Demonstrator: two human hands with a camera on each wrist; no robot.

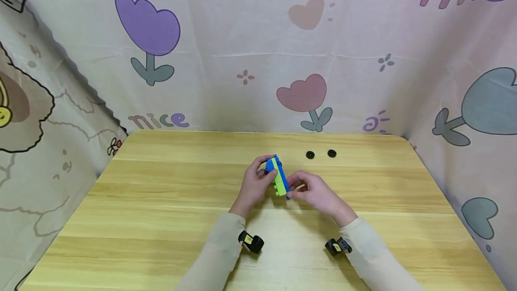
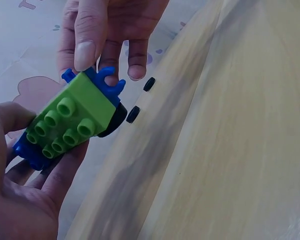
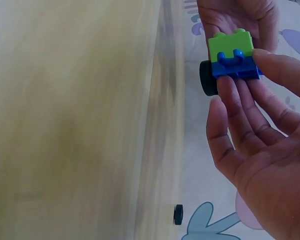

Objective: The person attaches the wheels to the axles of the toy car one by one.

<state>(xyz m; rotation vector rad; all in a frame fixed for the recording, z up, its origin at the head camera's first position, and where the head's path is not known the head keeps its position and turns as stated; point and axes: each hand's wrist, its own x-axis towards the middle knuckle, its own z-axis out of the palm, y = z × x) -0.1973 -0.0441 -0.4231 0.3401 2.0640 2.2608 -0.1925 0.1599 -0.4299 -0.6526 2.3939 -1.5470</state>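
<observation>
A toy car (image 1: 281, 183) of building blocks is held above the table between both hands. It has a blue base (image 3: 235, 67) with hooks at one end and a lime-green block (image 2: 65, 117) with round studs on top. One black wheel (image 3: 208, 78) sits on one side of the base; a bare blue peg (image 2: 67, 75) sticks out opposite. My left hand (image 1: 251, 188) grips the car's far part, thumb on one side and fingers behind. My right hand (image 1: 317, 193) pinches the hooked end, thumb by the block and fingertips under the base.
Two loose black wheels (image 1: 310, 155) lie at the back of the wooden table (image 1: 161, 201), right of the hands. A printed cloth (image 1: 226, 21) hangs behind the table and along its sides. Each sleeved wrist carries a small black camera (image 1: 252, 242).
</observation>
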